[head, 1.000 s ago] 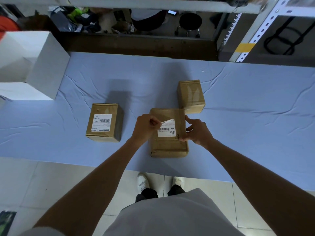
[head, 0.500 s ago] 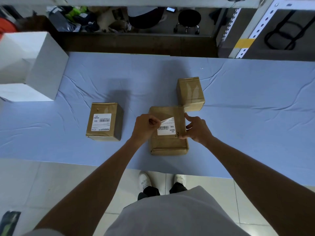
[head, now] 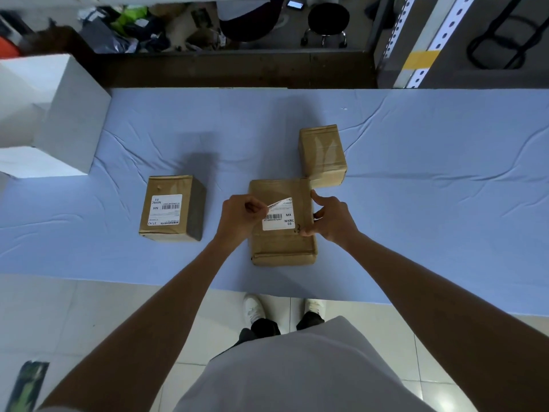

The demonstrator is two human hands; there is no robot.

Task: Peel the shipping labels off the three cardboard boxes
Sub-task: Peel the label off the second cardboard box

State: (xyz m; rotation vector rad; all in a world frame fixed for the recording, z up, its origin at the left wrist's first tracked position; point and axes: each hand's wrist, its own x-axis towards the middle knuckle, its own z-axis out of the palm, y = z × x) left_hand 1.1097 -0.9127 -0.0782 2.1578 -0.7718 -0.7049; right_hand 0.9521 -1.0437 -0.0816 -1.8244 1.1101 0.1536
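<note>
I have the middle box (head: 282, 245) straight ahead of me at twelve o'clock on the tabletop (head: 416, 203), its long axis running toward and away from me. Its shipping label (head: 279, 217) sits on the top face, and my left hand (head: 240, 217) is pinching the label's far-left corner, which is lifted and curled off the cardboard; the rest of the label lies flat and stuck. My right hand (head: 331, 218) grasps the box's right edge, thumb on the top face by the label's near-right corner, fingers down the side, bracing it.

What the peel turns on, as I judge it: the stuck part lies from the lifted corner toward four o'clock, so my left hand, the nearer one to that free corner, should draw the flap diagonally that way, low over the label, while the right keeps the box from sliding.

The left box (head: 170, 208) at ten o'clock has its label (head: 165, 209) fully on. The far box (head: 323, 156) at one o'clock touches the middle one's corner and shows no label on the faces I can see.
</note>
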